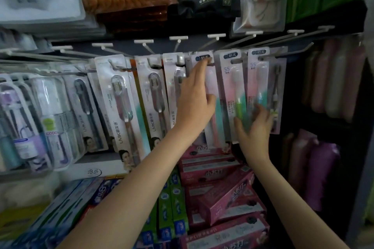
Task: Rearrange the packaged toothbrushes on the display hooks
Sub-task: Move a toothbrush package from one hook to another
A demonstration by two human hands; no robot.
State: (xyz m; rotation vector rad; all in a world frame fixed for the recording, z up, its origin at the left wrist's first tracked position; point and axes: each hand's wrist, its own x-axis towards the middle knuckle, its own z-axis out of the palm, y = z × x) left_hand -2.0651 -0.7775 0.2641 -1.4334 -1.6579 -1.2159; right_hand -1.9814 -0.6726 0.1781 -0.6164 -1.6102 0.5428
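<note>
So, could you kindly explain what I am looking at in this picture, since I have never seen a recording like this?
There is no machine here: a person wears a camera on the head, looking forward and down at their own bare hands in a shop. The left hand reaches up a pink toothbrush pack, fingertips at its top where it hangs on a display hook. The right hand touches the lower part of the green-handled toothbrush pack beside it; it is blurred. Pink toothpaste boxes are stacked below.
</note>
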